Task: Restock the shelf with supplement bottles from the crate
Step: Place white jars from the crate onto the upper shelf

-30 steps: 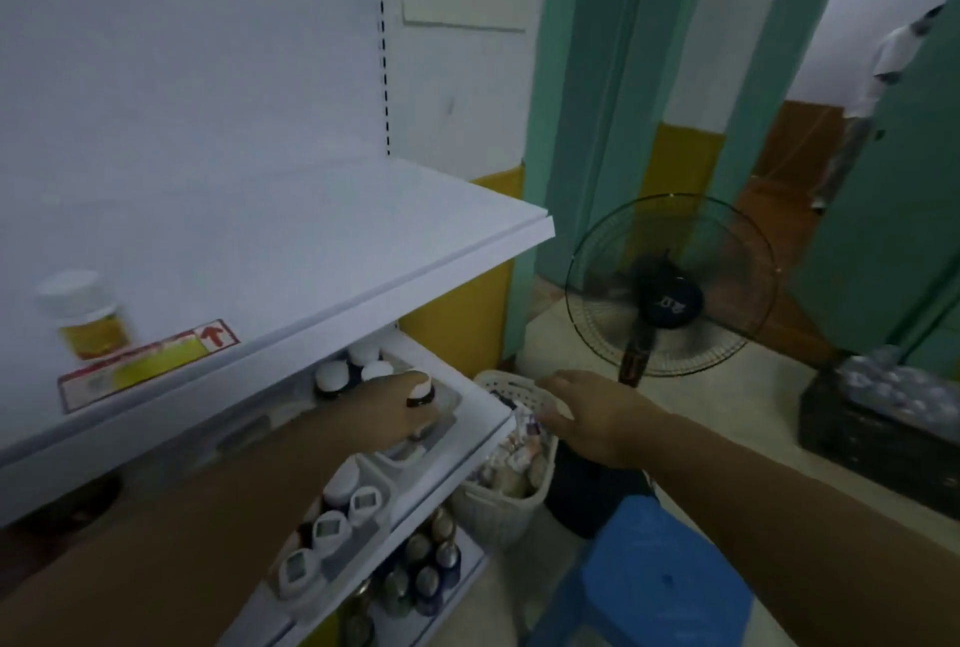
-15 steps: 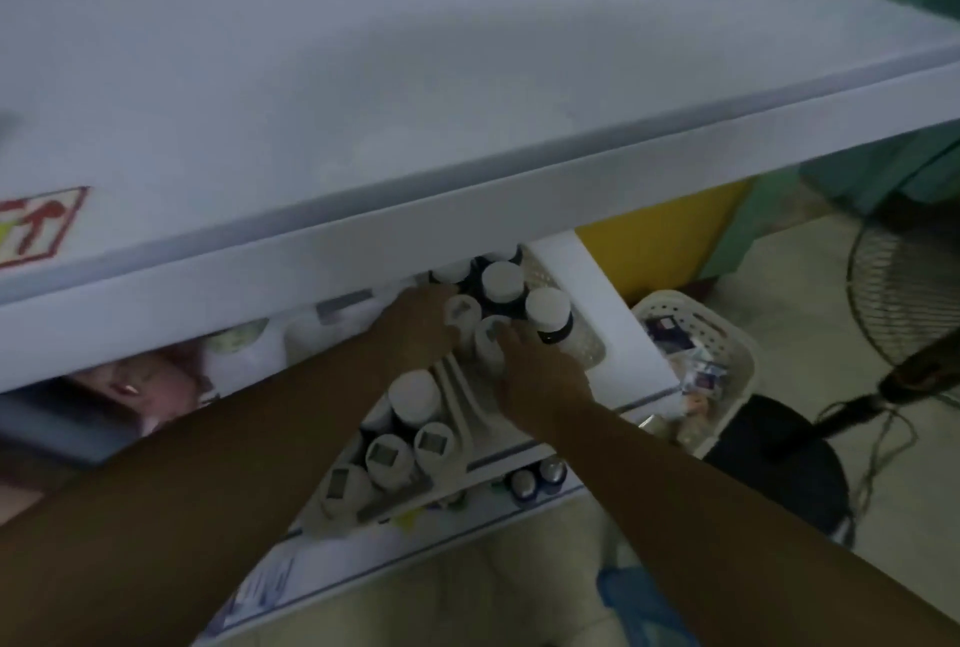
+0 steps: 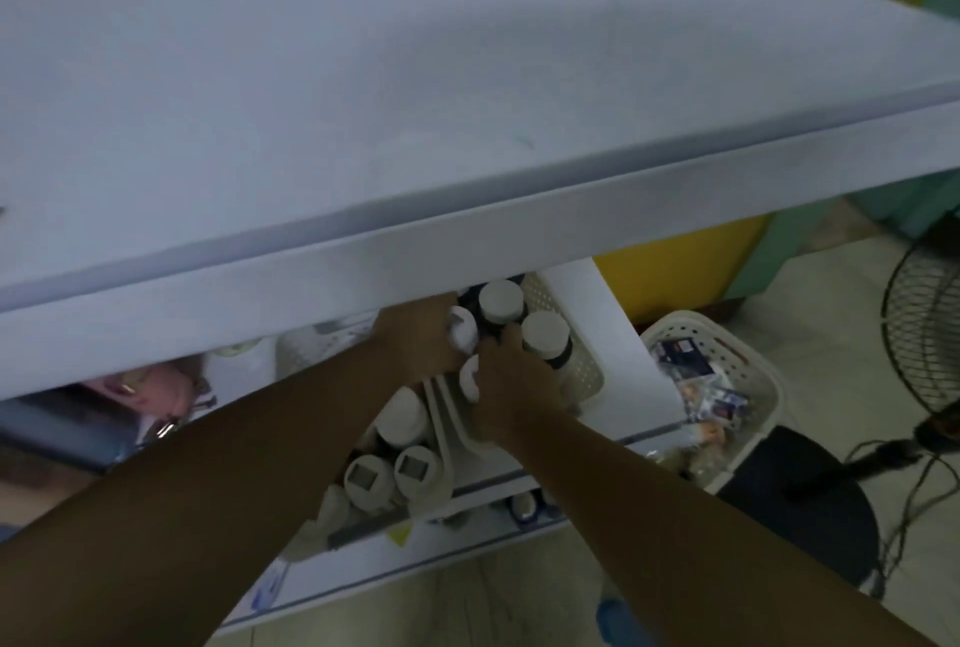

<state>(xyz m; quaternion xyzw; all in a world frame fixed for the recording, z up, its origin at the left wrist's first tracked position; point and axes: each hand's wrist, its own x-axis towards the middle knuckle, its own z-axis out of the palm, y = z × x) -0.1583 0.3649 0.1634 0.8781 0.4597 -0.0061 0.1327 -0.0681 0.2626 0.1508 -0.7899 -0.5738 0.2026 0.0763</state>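
Under the wide white upper shelf [image 3: 467,241], both my hands reach into a white perforated tray [image 3: 582,376] on the lower shelf [image 3: 623,386]. My left hand [image 3: 415,339] wraps a white-capped supplement bottle [image 3: 462,329]. My right hand [image 3: 511,376] curls around another white-capped bottle [image 3: 469,378] just in front of it. Two more capped bottles [image 3: 501,300] [image 3: 545,334] stand upright behind my fingers. A front row of bottles [image 3: 392,472] sits in a second tray nearer me. The white crate [image 3: 727,350] with packets stands to the right, on the floor side.
The upper shelf's front lip hangs just above my hands and hides the back of the lower shelf. A standing fan [image 3: 930,324] with cables is at the far right. A dark round stool [image 3: 810,495] sits under the crate. A blue stool [image 3: 618,615] shows at the bottom.
My right hand has left the crate and joined the left one at the tray on the lower shelf. My view dropped down under the upper shelf. Over the last half second both hands barely moved.
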